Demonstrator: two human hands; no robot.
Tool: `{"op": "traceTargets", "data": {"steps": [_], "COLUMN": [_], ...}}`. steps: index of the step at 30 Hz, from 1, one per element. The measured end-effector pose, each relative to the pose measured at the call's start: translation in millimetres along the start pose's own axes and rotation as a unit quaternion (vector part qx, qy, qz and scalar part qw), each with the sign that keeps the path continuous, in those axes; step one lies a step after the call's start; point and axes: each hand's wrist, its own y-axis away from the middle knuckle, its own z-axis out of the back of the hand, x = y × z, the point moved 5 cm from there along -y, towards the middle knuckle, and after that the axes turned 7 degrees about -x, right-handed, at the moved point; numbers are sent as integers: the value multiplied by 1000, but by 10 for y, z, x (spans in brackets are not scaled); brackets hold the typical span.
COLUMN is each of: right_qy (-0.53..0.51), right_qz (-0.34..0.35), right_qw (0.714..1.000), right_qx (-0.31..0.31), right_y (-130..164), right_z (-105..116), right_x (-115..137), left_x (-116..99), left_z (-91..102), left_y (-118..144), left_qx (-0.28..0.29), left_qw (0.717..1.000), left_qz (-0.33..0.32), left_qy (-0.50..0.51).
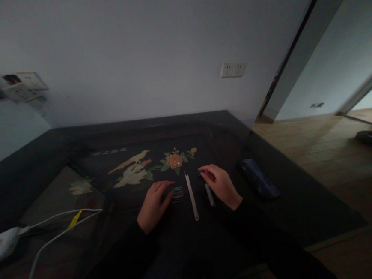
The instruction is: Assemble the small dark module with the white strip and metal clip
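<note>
On the dark table, my left hand (155, 204) is curled, its thumb and fingers at the left edge of a small clear, striped flat piece (177, 193). Just right of this piece lies a slim pale ruler (192, 195), with a notch at the far end and a hole near the close end. My right hand (221, 185) is closed in a pinch beyond the ruler; a tiny dark thing seems to be at the fingertips, too dim to name. Below that hand rests a short grey-white bar-shaped object (209, 195), partly beside the palm.
A dark blue pencil case (258, 179) lies to the right. At the left, a white power adapter or strip (4, 245) trails white cables (46, 243) with a yellow tag (75, 218). The tabletop (134, 133) has an inlaid bird and flower picture and meets the wall behind.
</note>
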Motion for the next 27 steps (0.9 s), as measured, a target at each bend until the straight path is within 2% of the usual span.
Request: {"op": "traceTargets", "data": {"steps": [3, 8, 17, 27], "right_qy": [-4, 57, 117, 161], "right_qz": [52, 82, 68, 77], "right_qw": [997, 984, 977, 970], "right_qx": [65, 148, 163, 167], "right_y": [56, 84, 64, 110], "right_z": [-201, -522, -732, -783], "right_x": [204, 311, 297, 361], "left_x": [126, 114, 154, 110], "left_z": [-46, -109, -168, -156], "left_y": [20, 32, -3, 9], "left_qx": [10, 5, 31, 41], "left_qw": [999, 999, 998, 998], "left_qz": [27, 28, 47, 38], "left_qy": [22, 29, 8, 8]}}
